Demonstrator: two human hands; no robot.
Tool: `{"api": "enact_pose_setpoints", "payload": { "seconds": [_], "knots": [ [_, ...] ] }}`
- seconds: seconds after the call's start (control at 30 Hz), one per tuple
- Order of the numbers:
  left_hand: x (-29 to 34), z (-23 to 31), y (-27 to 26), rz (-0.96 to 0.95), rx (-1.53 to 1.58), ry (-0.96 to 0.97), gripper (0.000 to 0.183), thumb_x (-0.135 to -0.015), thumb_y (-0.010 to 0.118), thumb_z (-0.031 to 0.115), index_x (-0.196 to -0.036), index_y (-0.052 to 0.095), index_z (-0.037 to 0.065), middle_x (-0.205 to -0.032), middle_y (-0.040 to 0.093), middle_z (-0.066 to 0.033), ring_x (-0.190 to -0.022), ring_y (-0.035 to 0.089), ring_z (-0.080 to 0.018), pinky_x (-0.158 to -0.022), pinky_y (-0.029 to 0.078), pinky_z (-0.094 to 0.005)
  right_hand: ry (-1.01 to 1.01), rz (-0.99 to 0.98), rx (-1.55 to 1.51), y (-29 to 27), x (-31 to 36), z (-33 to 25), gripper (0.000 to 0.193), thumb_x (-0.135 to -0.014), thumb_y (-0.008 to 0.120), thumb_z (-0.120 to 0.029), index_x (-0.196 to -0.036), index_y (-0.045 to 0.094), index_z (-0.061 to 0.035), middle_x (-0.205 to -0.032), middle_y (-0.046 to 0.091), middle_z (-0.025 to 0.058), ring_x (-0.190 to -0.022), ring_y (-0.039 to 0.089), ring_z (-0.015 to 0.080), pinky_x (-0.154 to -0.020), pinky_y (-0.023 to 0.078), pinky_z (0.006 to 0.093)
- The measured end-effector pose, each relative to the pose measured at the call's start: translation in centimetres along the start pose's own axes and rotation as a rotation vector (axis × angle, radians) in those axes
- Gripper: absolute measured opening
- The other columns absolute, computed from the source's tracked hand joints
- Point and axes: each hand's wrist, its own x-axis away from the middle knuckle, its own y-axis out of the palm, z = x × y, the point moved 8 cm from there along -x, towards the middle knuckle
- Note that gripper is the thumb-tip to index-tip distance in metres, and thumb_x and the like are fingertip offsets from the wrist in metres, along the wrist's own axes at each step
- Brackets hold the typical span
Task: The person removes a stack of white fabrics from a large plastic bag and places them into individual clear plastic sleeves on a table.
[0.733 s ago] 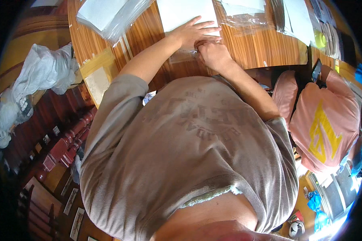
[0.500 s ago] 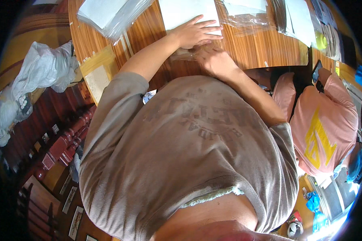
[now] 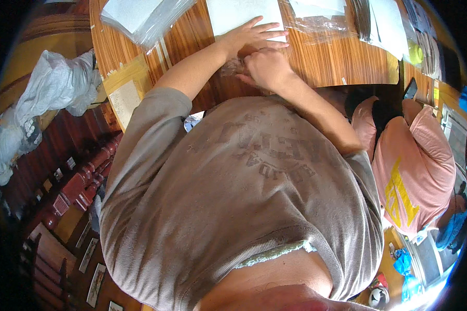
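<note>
My left hand (image 3: 254, 37) lies flat with its fingers spread over a white sheet-like pack (image 3: 238, 14) on the wood-grain table. Just below it, my right hand (image 3: 269, 67) is bent, its fingers curled and its thumb pointing left. Crumpled clear plastic film (image 3: 232, 66), apparently the loose end of the pack's wrapping, shows beside the right hand between thumb and fingers. The right fingertips are hidden under the hand, and the two hands touch or nearly touch.
Plastic-wrapped white packs (image 3: 140, 20) lie at the far left; another clear pack (image 3: 316, 18) and stacked sheets (image 3: 384, 28) lie to the right. Yellowish card (image 3: 125, 93) sits at the table's left edge (image 3: 101, 57). A person in a pink shirt (image 3: 415, 166) is close on my right.
My right hand has shifted up and left, closer to the left hand, with its thumb now out. My left hand stays nearly in place. The person at right has moved slightly.
</note>
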Motion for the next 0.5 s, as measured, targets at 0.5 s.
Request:
{"api": "enact_pose_setpoints", "payload": {
  "seconds": [0.5],
  "knots": [
    [0.0, 0.4, -0.1, 0.064, 0.133, 0.002, 0.060, -0.105, 0.063, 0.040, -0.163, 0.045, 0.042, -0.176, 0.033, 0.0108, -0.163, 0.029, -0.0185, -0.135, 0.022, -0.0545, -0.239, 0.438, -0.088, 1.5, 6.8, 3.5, 0.065, -0.092, 0.069, -0.012, -0.154, 0.052, -0.0083, -0.101, 0.074, 0.0115, -0.095, 0.073, 0.0321, -0.090, 0.059, 0.0430]
  ]
}}
